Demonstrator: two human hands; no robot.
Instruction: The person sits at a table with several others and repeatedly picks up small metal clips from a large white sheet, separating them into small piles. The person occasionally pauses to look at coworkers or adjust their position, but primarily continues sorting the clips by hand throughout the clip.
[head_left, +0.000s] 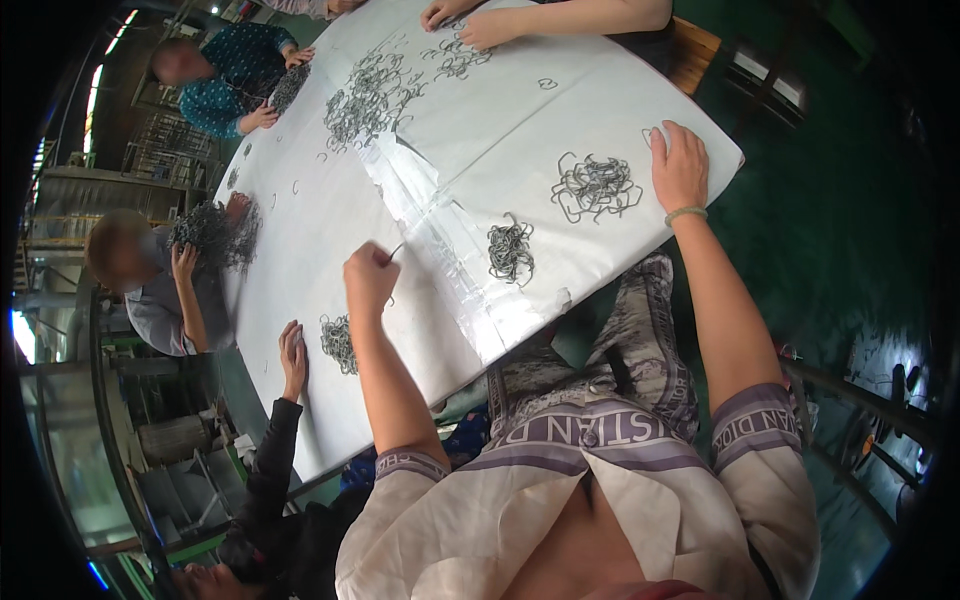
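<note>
A worker's patterned trousers (640, 340) pass under the near edge of a white-covered table (560, 110), whose right corner juts over a green floor. Just inside that edge sits a compact pile of bent metal hooks (510, 248), beside a glossy strip of clear tape (425, 205). At left, the worker's left hand (372, 275) pinches a thin metal hook (397, 252), mostly hidden by the fingers; the forearm partly covers another hook pile (338, 345). A co-worker's hand (292, 358) rests by the left edge. At right, the worker's right hand (682, 165) lies with fingers extended near the corner, a wire piece (647, 136) at its thumb; whether it is gripped is unclear. A looser hook pile (597, 187) lies just left of it. White surface stretches beyond toward a large scattered heap (372, 95) and a far co-worker's hands (488, 30), whose upper parts are cut off.
</note>
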